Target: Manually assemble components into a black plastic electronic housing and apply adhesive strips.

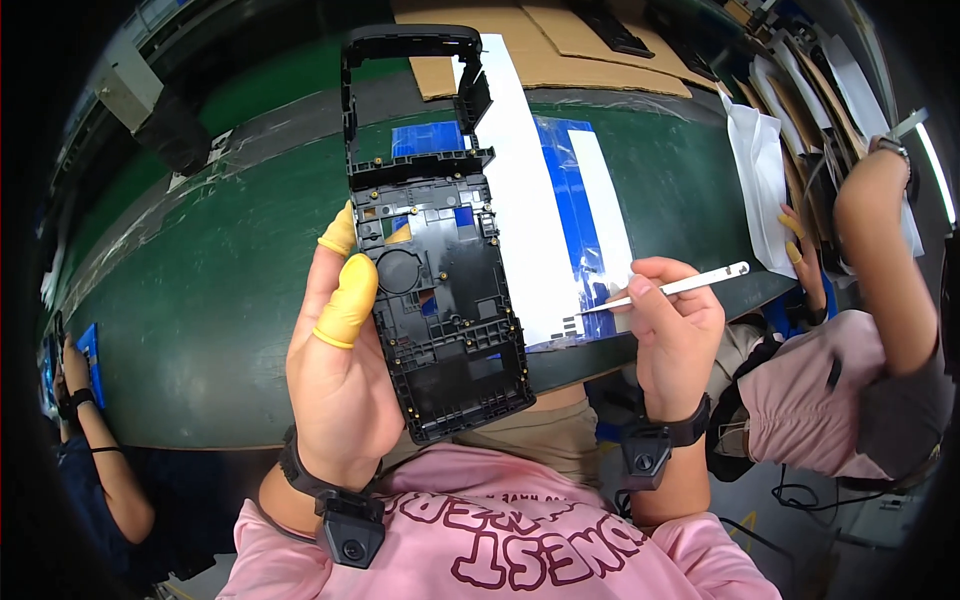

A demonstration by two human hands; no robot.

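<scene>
Pink shirt cloth fills the lower edge, with dark lettering across the chest, and a black camera is strapped to the person's left wrist, a second one to the right. Above the lap, the left hand grips a long black plastic shell by its left side; yellow covers sit on the thumb and one other finger, while the fingers behind the shell cannot be seen. The shell is held up over the near edge of a green table, its open window end pointing away and small brass-coloured dots spread over its ribbed face. To its right, the right hand pinches a slim white tool between thumb and forefinger, its tip just beside small dark pads at the near end of a white sheet. Blue sheet shows beside that, and cardboard lies farther back. At the right, a co-worker's hand wears yellow finger covers too.
</scene>
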